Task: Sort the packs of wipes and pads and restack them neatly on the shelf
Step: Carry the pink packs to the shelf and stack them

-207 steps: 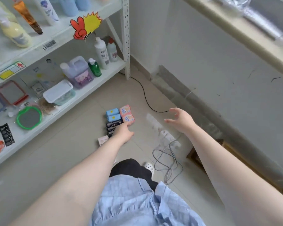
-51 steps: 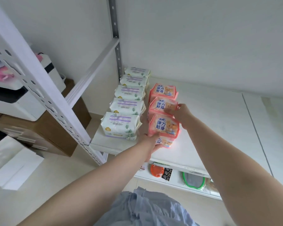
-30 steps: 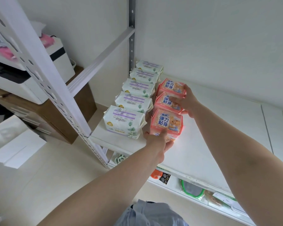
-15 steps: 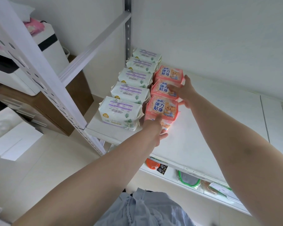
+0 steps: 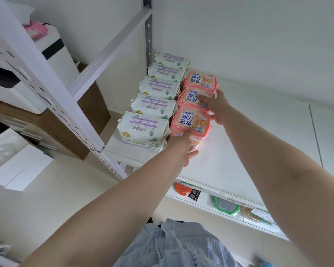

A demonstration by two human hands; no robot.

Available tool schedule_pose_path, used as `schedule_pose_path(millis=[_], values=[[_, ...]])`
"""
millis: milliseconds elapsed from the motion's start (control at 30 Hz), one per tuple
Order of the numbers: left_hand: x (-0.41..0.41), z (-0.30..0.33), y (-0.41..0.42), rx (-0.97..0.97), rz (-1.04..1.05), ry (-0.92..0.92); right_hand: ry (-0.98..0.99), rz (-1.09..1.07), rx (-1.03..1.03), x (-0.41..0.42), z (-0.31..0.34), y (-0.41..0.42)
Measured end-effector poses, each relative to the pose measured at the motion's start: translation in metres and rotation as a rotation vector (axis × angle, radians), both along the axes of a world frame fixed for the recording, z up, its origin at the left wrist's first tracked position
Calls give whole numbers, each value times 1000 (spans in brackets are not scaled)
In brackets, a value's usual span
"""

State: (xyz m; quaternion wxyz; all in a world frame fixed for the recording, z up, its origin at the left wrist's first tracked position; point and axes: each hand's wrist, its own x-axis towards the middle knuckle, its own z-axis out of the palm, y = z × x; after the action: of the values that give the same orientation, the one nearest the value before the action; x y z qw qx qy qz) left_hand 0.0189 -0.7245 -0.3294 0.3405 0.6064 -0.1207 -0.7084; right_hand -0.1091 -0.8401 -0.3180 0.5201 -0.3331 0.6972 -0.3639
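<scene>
On the white shelf [image 5: 239, 151], toward its left end, two rows of packs run from the front edge back to the wall. At roughly eleven o'clock from the hands lies the row of five pale green wipe packs [image 5: 143, 130], each printed with purple bands and leaf sprigs, set one behind the next beside the upright post [image 5: 148, 29]. Just to their right, touching them, stands the row of pink pad packs [image 5: 191, 121] with blue lettering and a cartoon bear; three tops show, and a lower pack peeks out under the nearest one. A person's left hand [image 5: 183, 146] reaches up from six o'clock and presses against the front face of the nearest pink pack, its fingers [image 5: 193, 153] loosely spread and flat rather than curled around anything. Their right hand [image 5: 217, 107] comes in from four o'clock and rests over the right side of the middle pink pack, thumb across its top and the other fingers behind its far side, so whether it truly grips the pack cannot be told. Below, at five o'clock, a lower shelf [image 5: 204, 204] carries an orange lid [image 5: 182, 188], a green-rimmed item [image 5: 227, 206] and small packets. A printer [image 5: 17, 83] sits on a brown cabinet [image 5: 75, 135] at nine o'clock.
</scene>
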Motion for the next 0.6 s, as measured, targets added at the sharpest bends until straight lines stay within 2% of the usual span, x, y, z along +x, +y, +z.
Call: schedule_pose_path(millis=[200, 600], values=[[-3, -2, -2, -14, 44, 32, 111, -63, 70, 2, -2, 2], [-1, -4, 0, 12, 34, 24, 122, -7, 76, 5, 5, 9]])
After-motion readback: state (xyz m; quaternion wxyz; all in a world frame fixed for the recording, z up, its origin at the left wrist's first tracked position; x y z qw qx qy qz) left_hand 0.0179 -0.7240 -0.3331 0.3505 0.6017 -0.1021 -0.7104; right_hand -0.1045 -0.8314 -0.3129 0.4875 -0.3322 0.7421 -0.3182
